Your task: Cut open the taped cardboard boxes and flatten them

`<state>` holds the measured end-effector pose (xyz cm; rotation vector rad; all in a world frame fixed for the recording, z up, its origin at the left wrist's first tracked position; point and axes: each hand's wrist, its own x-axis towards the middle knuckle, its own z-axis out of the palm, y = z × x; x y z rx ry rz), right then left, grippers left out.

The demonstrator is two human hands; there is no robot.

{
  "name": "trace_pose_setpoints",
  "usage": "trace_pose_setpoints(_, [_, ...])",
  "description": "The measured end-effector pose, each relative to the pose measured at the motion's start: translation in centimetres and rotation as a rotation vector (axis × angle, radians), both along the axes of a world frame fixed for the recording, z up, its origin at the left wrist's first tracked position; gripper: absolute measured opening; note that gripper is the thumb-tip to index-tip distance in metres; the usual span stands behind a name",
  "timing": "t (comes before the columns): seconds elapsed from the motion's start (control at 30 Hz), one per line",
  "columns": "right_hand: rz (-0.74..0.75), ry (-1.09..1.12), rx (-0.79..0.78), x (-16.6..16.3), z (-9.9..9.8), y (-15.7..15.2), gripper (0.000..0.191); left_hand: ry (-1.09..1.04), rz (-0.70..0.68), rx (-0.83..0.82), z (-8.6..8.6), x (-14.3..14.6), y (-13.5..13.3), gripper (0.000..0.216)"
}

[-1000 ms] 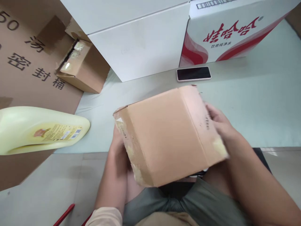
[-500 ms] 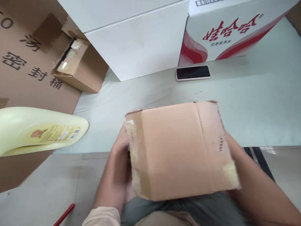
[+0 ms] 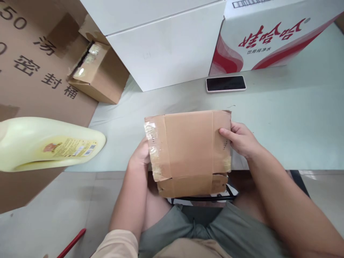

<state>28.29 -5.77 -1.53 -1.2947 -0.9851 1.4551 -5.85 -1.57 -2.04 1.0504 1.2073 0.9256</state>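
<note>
The person's right hand (image 3: 242, 139) grasps a brown cardboard box (image 3: 189, 143) at its right edge, thumb on the visible face, while the left hand (image 3: 141, 153) grips the taped left edge, its fingers hidden behind the cardboard. The box is positioned at the near edge of the table (image 3: 295, 125), with a smartphone (image 3: 225, 84) lying beyond it, in front of a red-and-white carton (image 3: 252, 59).
</note>
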Motion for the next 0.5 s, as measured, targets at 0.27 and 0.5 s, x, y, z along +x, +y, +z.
trace_pose_setpoints(0.27, [-0.21, -0.01, -0.068, -0.6, -0.2, 0.1, 0.061, -0.186, -0.259, -0.135, 1.5, 0.6, 0.0, 0.077])
trace_pose_setpoints(0.5, [-0.392, 0.006, 0.038, 1.7, -1.2, 0.8, 0.047, -0.288, -0.073, -0.14, 1.4, 0.5, -0.1, 0.06])
